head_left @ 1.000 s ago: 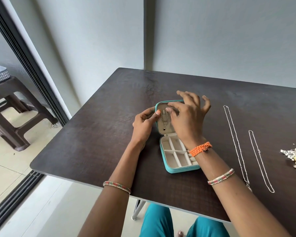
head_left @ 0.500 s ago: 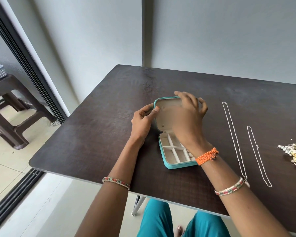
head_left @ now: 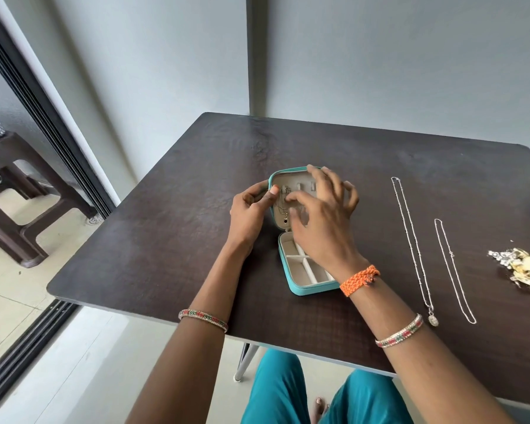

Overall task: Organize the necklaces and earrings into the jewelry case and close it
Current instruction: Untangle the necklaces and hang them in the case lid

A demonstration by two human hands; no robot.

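Note:
A teal jewelry case (head_left: 300, 290) lies open at the table's middle, its lid (head_left: 288, 175) raised and its cream tray split into compartments. A thin necklace with a dark pendant (head_left: 285, 220) hangs inside the lid from the left hook. My left hand (head_left: 248, 212) grips the lid's left edge, thumb pressed near that hook. My right hand (head_left: 322, 221) reaches into the lid, index finger and thumb at the chain, the other fingers spread. A long silver necklace with a pendant (head_left: 410, 240) and a shorter chain (head_left: 453, 270) lie stretched out to the right. A pile of earrings (head_left: 527, 272) sits at the far right.
The dark wooden table (head_left: 166, 224) stands against a grey wall, with its front edge near my knees. A sliding door frame (head_left: 43, 117) runs along the left. Beyond it stands a brown plastic stool (head_left: 10, 209).
My right hand has shifted down and right off the lid's top, uncovering the hooks and the hanging necklace. My left hand still holds the lid's left edge.

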